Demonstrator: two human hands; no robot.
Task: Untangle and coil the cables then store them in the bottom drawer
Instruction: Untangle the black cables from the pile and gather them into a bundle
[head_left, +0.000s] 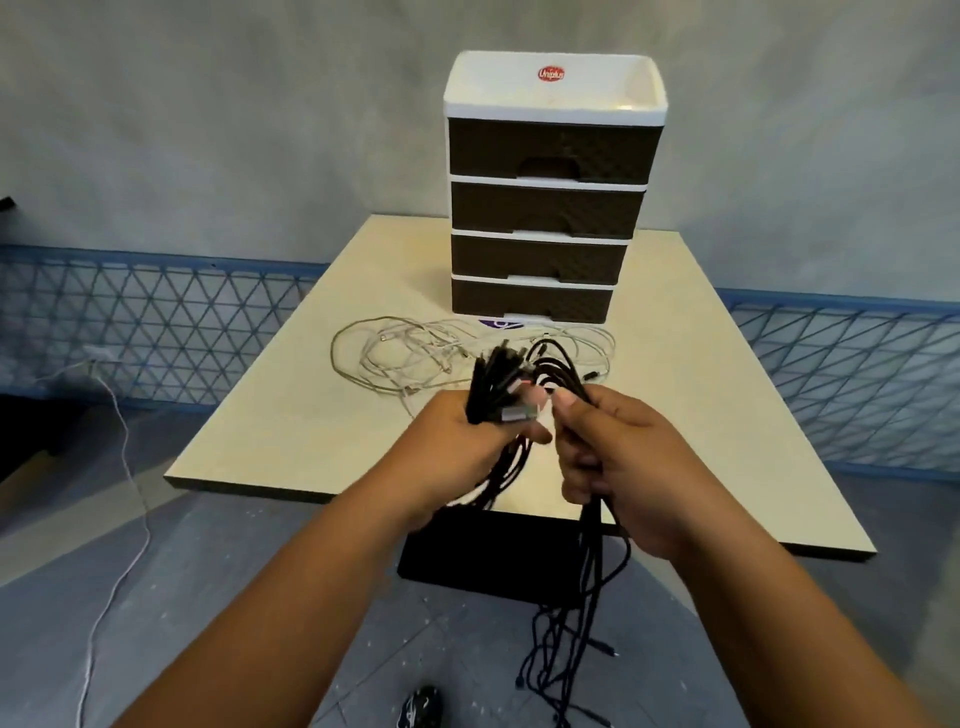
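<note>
My left hand (462, 441) grips a bundle of black cables (498, 379) above the near half of the table; several plug ends stick up out of the fist. My right hand (608, 457) pinches a strand of the same bundle between thumb and fingers, right beside the left hand. Long black strands (587, 597) hang from both hands down past the table edge to the floor. A loose tangle of white cables (395, 353) lies on the table behind my hands. A drawer unit (550, 192) with several dark drawers stands at the back; its bottom drawer (530, 302) is closed.
The cream table (291, 415) has a black base (493, 556) under it. A white cord (124, 467) runs across the floor at the left. Blue lattice railings (156, 322) line the wall on both sides. A shoe (423, 706) shows at the bottom.
</note>
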